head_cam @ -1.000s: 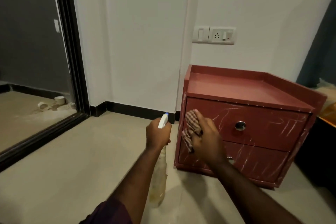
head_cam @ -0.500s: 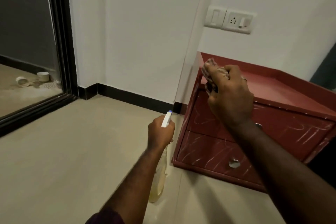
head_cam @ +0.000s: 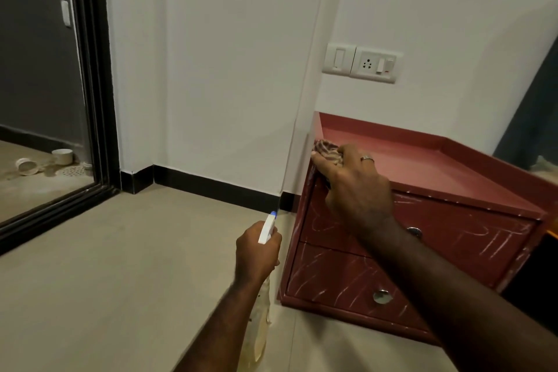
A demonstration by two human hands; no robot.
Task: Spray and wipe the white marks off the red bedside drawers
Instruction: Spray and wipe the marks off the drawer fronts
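Holding cloth to drawers corner with curled fingers of right hand, gripping bottle in left hand. Could only smear marks if wiped dry

Matt red drawers; shiny metal knobs; woven checked cloth; plastic spray bottle.

One head-worn view, looking forward and down.
Close behind the right hand, drawers just beyond it, left hand lower.
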